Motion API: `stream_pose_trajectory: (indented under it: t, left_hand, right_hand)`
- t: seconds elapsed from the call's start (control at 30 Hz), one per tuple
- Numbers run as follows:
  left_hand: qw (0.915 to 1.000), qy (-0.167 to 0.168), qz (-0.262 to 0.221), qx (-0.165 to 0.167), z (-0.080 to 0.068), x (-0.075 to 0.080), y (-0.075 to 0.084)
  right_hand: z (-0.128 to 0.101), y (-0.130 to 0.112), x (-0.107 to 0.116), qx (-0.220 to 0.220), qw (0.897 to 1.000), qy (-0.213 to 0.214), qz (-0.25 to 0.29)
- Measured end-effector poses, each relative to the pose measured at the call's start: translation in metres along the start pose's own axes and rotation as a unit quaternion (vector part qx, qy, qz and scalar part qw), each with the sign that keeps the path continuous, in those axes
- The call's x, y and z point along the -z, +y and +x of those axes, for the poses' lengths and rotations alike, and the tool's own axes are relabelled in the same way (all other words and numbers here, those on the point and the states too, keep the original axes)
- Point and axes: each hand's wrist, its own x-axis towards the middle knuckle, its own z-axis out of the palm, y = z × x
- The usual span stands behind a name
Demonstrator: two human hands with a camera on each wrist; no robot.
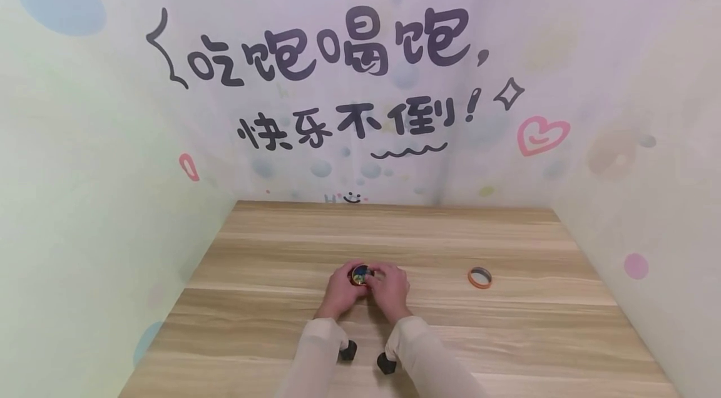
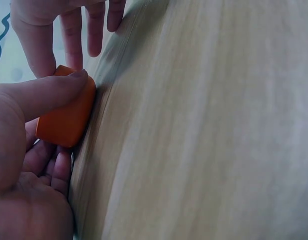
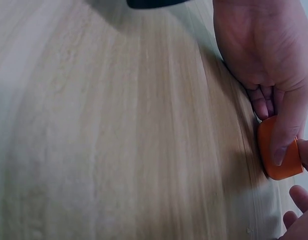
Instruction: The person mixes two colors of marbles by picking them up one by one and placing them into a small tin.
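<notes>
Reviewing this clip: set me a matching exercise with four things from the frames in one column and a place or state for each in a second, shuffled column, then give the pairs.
Things:
1. orange round tin
2. tape ring
3. left hand
4. wooden table

Places or states:
A. lies alone, to the right of both hands
B. bears everything, between printed walls
C. held between both hands at the table's middle
D. thumb pressed on the tin's orange side

Pairs: 1-C, 2-A, 3-D, 4-B

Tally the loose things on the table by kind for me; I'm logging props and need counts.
Orange round tin, held by both hands, left and right: 1
Orange ring lying apart on the table: 1
Total: 2
</notes>
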Motion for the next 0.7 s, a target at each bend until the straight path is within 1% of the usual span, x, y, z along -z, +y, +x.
stream_pose_trajectory:
  t: [0.2, 0.43, 0.7]
  left_hand:
    - [0.9999, -0.001, -0.010, -0.005, 0.0005, -0.0012, -0.0015]
    - [0.9999, 0.000, -0.005, -0.011, 0.0019, -0.0012, -0.0020]
    - [0.9999, -0.002, -0.011, -0.006, 0.0003, 0.0002, 0.0011]
  right_hand:
    - [0.0002, -0.0007, -0.0003, -0.002, 1.000, 0.002, -0.004]
    - [0.0018, -0.0015, -0.0012, -0.001, 1.000, 0.000, -0.006]
    - [0.0019, -0.0039, -0.0002, -0.001, 1.000, -0.007, -0.013]
